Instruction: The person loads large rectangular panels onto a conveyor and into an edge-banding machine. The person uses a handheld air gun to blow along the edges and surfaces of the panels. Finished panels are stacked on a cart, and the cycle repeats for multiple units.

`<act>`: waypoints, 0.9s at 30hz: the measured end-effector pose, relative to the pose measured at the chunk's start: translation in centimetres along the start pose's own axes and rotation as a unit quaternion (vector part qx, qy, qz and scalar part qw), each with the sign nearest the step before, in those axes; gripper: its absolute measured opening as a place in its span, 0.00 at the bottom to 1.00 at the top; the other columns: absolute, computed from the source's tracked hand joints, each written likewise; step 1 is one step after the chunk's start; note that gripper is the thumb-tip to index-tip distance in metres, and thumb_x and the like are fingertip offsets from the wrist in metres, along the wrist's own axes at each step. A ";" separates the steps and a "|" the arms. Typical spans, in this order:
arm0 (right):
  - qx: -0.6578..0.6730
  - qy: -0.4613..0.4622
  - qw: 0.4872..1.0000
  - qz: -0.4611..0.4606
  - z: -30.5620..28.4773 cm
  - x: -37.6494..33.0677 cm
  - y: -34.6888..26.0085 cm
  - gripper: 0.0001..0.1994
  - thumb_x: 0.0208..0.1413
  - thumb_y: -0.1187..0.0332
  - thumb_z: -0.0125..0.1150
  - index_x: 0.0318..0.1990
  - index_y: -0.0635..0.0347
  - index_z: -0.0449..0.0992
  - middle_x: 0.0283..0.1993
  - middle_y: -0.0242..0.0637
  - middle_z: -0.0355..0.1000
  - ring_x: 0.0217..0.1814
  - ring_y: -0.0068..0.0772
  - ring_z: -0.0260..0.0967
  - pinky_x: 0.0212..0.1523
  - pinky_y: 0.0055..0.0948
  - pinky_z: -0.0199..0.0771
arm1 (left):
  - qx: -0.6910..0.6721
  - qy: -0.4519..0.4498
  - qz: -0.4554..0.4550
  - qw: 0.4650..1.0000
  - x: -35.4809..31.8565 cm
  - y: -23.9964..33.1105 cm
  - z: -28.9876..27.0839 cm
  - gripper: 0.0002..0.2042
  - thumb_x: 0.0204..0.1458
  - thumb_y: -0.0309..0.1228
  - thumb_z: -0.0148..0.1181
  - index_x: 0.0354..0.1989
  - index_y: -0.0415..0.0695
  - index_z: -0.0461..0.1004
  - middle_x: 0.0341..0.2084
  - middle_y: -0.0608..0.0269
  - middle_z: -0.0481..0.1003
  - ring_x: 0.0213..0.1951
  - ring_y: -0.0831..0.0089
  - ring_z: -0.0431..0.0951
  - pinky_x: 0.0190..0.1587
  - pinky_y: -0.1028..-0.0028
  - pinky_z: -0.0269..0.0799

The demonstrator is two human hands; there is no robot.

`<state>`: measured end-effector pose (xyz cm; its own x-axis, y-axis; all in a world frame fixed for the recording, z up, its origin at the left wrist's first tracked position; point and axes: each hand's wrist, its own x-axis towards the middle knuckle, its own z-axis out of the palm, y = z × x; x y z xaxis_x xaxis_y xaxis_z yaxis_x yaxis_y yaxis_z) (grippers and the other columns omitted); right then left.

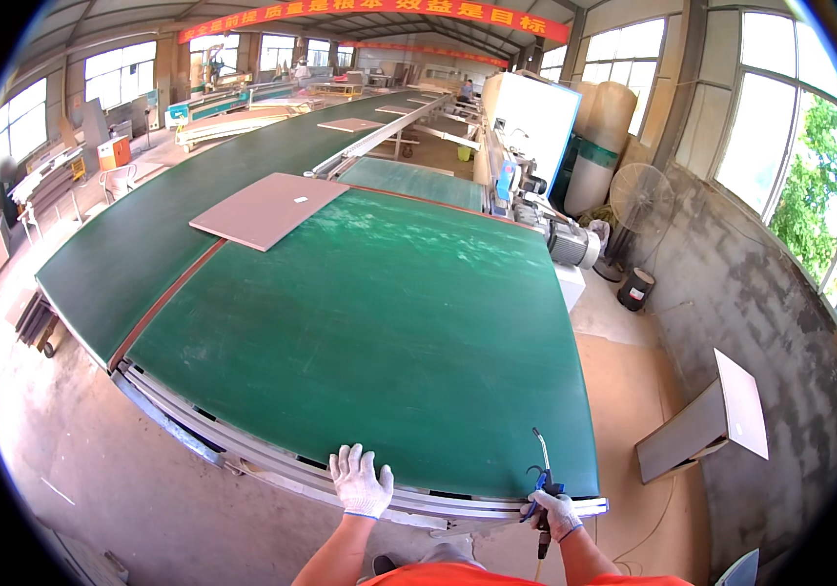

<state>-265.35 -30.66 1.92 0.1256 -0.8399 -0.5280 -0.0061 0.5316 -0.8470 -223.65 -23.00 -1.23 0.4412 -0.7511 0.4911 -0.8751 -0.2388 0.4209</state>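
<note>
My left hand (360, 481), in a white work glove, rests on the near edge of a green conveyor belt (369, 332) with its fingers spread. In my right hand (560, 512), also gloved, is an air blow gun (544, 485) with a dark body, blue parts and a thin bent metal nozzle pointing up over the belt's near right corner. A hose hangs below its handle. Farther off, a flat pinkish-brown panel (267, 210) with a small white label lies across the seam between this belt and the long dark green belt (145, 225) on the left.
A metal rail (272, 469) borders the belt's near edge. Motors (570, 242) sit at its far right corner. On the right are a standing fan (641, 195), a black bucket (636, 290) and panels (696, 425) leaning near the wall. More panels (350, 125) lie along the far belt.
</note>
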 end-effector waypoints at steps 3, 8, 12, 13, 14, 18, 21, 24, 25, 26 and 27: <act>0.000 0.002 1.000 0.002 0.5 -0.4 -0.6 0.16 0.63 0.59 0.65 0.43 0.67 0.77 0.34 0.50 0.82 0.19 0.34 0.75 0.20 0.34 0.77 | 0.000 -0.003 0.009 1.000 -0.3 0.0 0.1 0.22 0.49 0.40 0.68 0.49 0.40 0.77 0.58 0.48 0.71 0.66 0.43 0.64 0.71 0.39 0.53; 0.000 -0.007 1.000 0.011 -0.6 0.2 0.0 0.16 0.62 0.60 0.65 0.43 0.69 0.77 0.34 0.51 0.82 0.19 0.36 0.75 0.21 0.33 0.77 | -0.014 -0.027 0.030 0.999 -0.3 0.2 -0.1 0.23 0.48 0.40 0.68 0.49 0.40 0.77 0.58 0.48 0.71 0.66 0.42 0.64 0.71 0.39 0.53; -0.005 -0.015 1.000 0.017 0.0 0.2 0.0 0.16 0.61 0.61 0.65 0.43 0.69 0.77 0.34 0.52 0.82 0.20 0.37 0.76 0.21 0.33 0.78 | -0.008 -0.036 0.032 0.999 -0.3 -0.5 -0.6 0.23 0.47 0.40 0.68 0.50 0.40 0.77 0.59 0.47 0.70 0.66 0.42 0.64 0.71 0.39 0.53; -0.003 -0.016 1.000 0.012 0.2 0.2 -0.4 0.16 0.61 0.61 0.64 0.42 0.69 0.77 0.34 0.52 0.82 0.20 0.37 0.76 0.21 0.33 0.78 | -0.010 -0.030 0.037 0.999 0.0 -0.8 -0.9 0.23 0.47 0.40 0.68 0.50 0.40 0.77 0.58 0.47 0.70 0.66 0.42 0.64 0.71 0.39 0.53; 0.000 -0.016 1.000 0.009 0.7 -0.3 -0.6 0.16 0.61 0.61 0.64 0.42 0.69 0.77 0.34 0.52 0.82 0.20 0.37 0.76 0.21 0.33 0.79 | -0.010 -0.027 0.042 0.999 0.1 -1.3 -1.2 0.23 0.47 0.40 0.68 0.50 0.40 0.78 0.58 0.47 0.70 0.66 0.42 0.64 0.71 0.40 0.54; -0.016 0.015 0.999 0.039 2.5 -0.6 -1.5 0.15 0.62 0.61 0.64 0.43 0.68 0.77 0.34 0.51 0.82 0.20 0.36 0.76 0.21 0.34 0.78 | -0.006 -0.010 0.028 1.000 1.0 -5.7 -2.5 0.22 0.46 0.40 0.69 0.49 0.41 0.78 0.57 0.49 0.72 0.64 0.43 0.66 0.70 0.41 0.56; -0.047 0.029 0.998 0.039 5.2 -1.3 -1.4 0.14 0.62 0.61 0.64 0.42 0.67 0.77 0.34 0.49 0.82 0.20 0.35 0.76 0.21 0.33 0.78 | -0.014 -0.001 0.028 1.000 3.3 -11.7 -4.5 0.22 0.46 0.40 0.70 0.48 0.43 0.78 0.56 0.51 0.72 0.64 0.45 0.67 0.70 0.42 0.57; -0.088 0.019 0.996 0.031 10.3 -2.1 -1.9 0.13 0.62 0.62 0.64 0.42 0.65 0.77 0.33 0.47 0.82 0.20 0.33 0.75 0.21 0.32 0.77 | -0.042 0.008 0.037 0.998 6.2 -18.1 -6.8 0.20 0.45 0.38 0.71 0.46 0.42 0.78 0.54 0.51 0.73 0.62 0.44 0.69 0.69 0.42 0.59; -0.100 0.012 0.994 0.030 12.7 -2.5 -1.9 0.12 0.62 0.62 0.64 0.42 0.65 0.77 0.33 0.46 0.81 0.20 0.32 0.75 0.21 0.32 0.76 | -0.047 0.001 0.031 0.998 7.3 -20.1 -7.6 0.20 0.45 0.38 0.71 0.45 0.42 0.78 0.55 0.51 0.73 0.62 0.45 0.69 0.68 0.42 0.60; -0.097 0.006 0.995 0.024 16.0 -2.8 -1.9 0.11 0.63 0.63 0.64 0.40 0.63 0.78 0.32 0.42 0.81 0.19 0.28 0.73 0.20 0.29 0.73 | -0.049 0.003 0.037 0.998 8.4 -22.4 -8.5 0.20 0.45 0.38 0.71 0.45 0.42 0.78 0.55 0.51 0.73 0.62 0.45 0.69 0.68 0.42 0.60; -0.128 -0.002 0.991 0.043 19.0 -3.4 -1.7 0.11 0.63 0.63 0.65 0.40 0.63 0.78 0.31 0.41 0.81 0.19 0.27 0.73 0.20 0.28 0.72 | -0.052 0.005 0.043 0.998 9.1 -24.4 -9.2 0.20 0.45 0.38 0.70 0.45 0.41 0.78 0.55 0.50 0.73 0.62 0.45 0.69 0.68 0.42 0.60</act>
<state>-246.88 -26.61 6.32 0.1181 -0.7918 -0.5993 -0.2682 0.5556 -0.7870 -196.45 -18.38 -0.05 0.3677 -0.7594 0.5367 -0.8846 -0.1077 0.4537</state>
